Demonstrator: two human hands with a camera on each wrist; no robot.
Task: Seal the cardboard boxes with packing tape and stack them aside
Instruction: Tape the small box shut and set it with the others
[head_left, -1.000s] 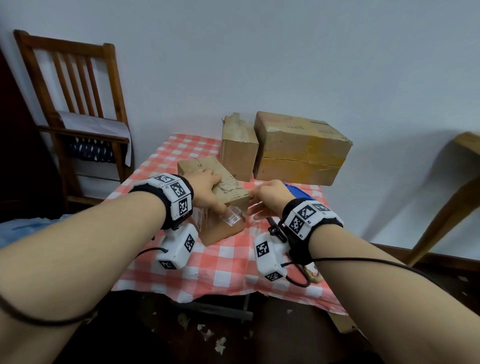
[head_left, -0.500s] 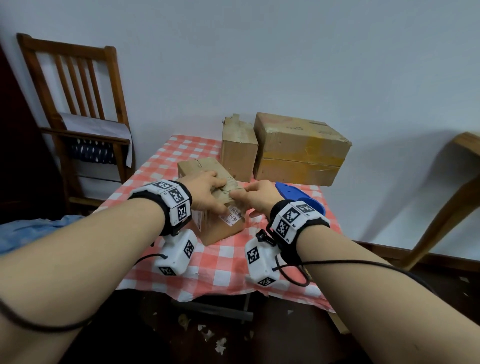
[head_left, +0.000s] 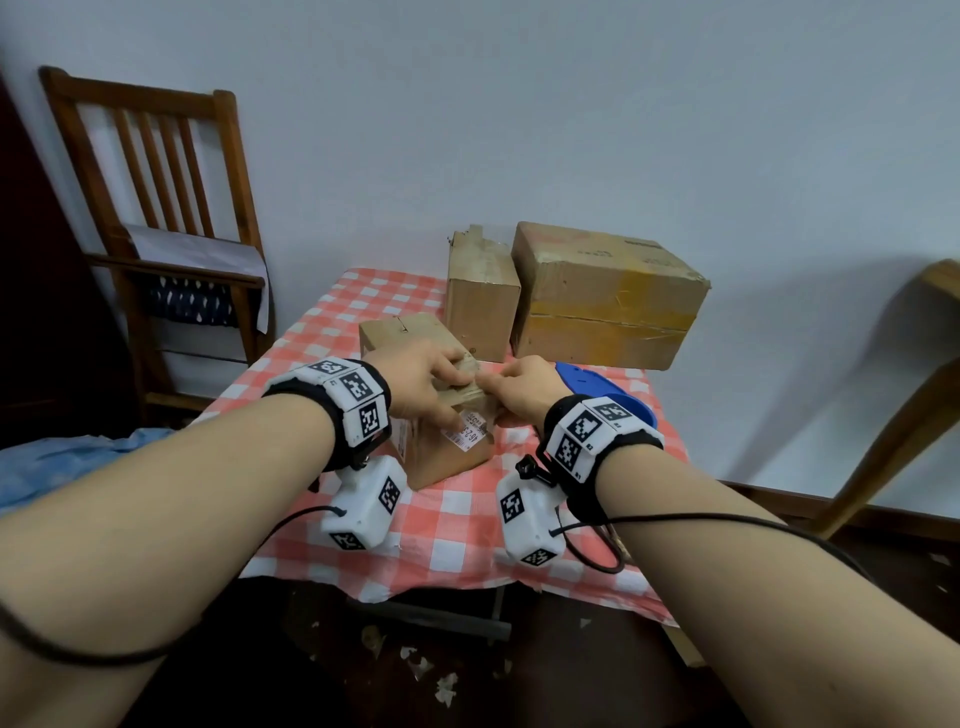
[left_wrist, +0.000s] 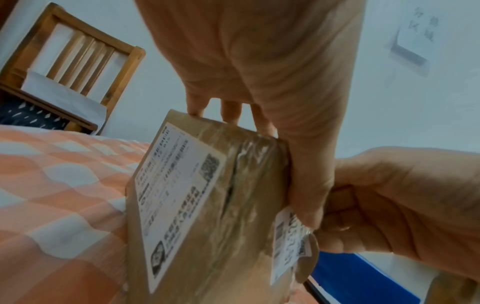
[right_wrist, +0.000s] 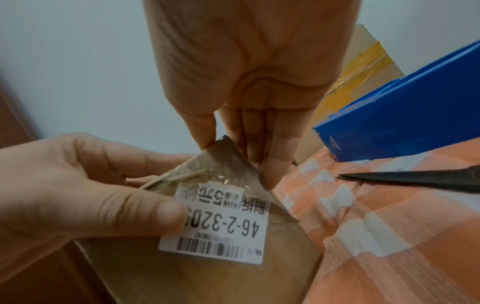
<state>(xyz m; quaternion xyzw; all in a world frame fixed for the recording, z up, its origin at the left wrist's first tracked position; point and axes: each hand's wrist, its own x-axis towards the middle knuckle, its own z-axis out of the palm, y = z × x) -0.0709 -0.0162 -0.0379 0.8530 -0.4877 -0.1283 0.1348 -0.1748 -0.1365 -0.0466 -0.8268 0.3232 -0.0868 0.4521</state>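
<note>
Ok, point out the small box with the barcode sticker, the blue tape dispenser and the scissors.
Small cardboard box (head_left: 447, 460): head view, its front face.
Blue tape dispenser (right_wrist: 405, 123): right wrist view, its flat side.
Scissors (right_wrist: 415, 182): right wrist view, the dark blade.

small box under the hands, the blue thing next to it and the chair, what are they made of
Small box: brown cardboard, matte, with glossy wrinkled clear tape and white paper labels; a torn flap corner shows in the right wrist view.
Blue thing: looks like hard plastic, with smooth faces and crisp edges.
Chair: varnished wood, brown with visible grain and slats.
</note>
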